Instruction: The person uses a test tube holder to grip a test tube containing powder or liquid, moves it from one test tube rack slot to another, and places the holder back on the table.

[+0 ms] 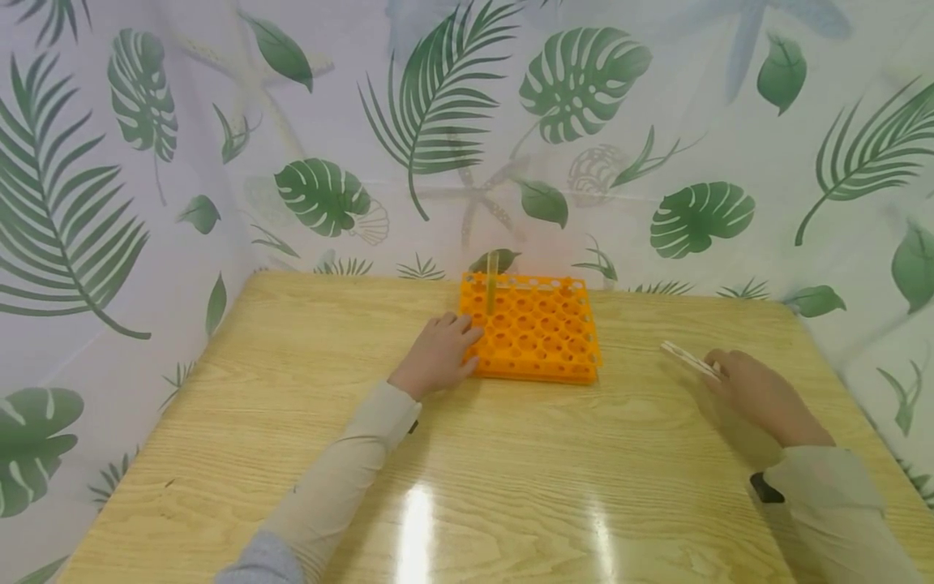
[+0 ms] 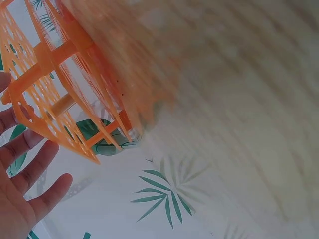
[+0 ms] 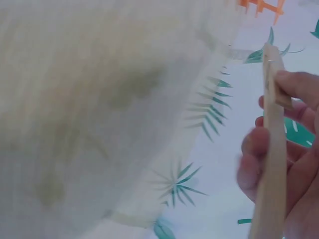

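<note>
An orange test tube rack [image 1: 536, 345] stands on the table toward the back, with rows of round holes. One clear test tube [image 1: 492, 284] holding yellowish liquid is upright in its back left part. My left hand [image 1: 440, 354] rests at the rack's left side; in the left wrist view its spread fingers [image 2: 40, 167] lie along the rack's edge [image 2: 60, 139]. Over the table to the right, my right hand [image 1: 759, 393] grips a wooden test tube holder [image 1: 686, 357]. In the right wrist view the thumb presses the holder's [image 3: 274, 149] side while fingers wrap around it.
The wood-grain table [image 1: 569, 470] reaches back to a white wall covering [image 1: 452, 105] printed with green leaves. The rack stands close to the table's back edge. Light reflects off the table's front part.
</note>
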Action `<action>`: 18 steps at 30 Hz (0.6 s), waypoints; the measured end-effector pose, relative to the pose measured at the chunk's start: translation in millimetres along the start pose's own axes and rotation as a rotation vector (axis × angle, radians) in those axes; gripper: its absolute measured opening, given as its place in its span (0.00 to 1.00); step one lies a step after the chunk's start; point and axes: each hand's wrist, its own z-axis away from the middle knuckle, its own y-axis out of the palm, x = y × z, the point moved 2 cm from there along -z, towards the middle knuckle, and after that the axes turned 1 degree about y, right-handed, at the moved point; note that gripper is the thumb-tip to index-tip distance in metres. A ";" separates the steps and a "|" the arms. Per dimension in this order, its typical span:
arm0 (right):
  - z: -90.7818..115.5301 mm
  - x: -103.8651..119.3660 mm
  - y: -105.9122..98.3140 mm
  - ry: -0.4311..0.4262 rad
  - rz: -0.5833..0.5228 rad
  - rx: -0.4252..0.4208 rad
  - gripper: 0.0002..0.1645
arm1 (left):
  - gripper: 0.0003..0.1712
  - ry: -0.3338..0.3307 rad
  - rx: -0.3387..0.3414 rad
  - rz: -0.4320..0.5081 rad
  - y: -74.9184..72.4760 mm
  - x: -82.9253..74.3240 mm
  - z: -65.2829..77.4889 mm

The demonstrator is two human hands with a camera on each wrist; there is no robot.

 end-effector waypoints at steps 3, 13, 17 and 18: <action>-3.6 3.3 -7.3 -0.004 0.012 -0.037 0.18 | 0.21 -0.004 0.010 0.000 1.9 0.7 -0.3; -22.5 12.1 -32.5 -0.036 0.004 -0.056 0.15 | 0.22 0.000 0.005 -0.013 4.8 2.2 -0.7; -29.2 13.8 -40.4 -0.065 0.030 -0.098 0.15 | 0.21 0.001 -0.007 -0.015 5.9 2.7 -1.1; -30.4 14.5 -42.4 -0.076 0.044 -0.122 0.16 | 0.20 0.001 -0.010 -0.017 5.9 2.7 -1.1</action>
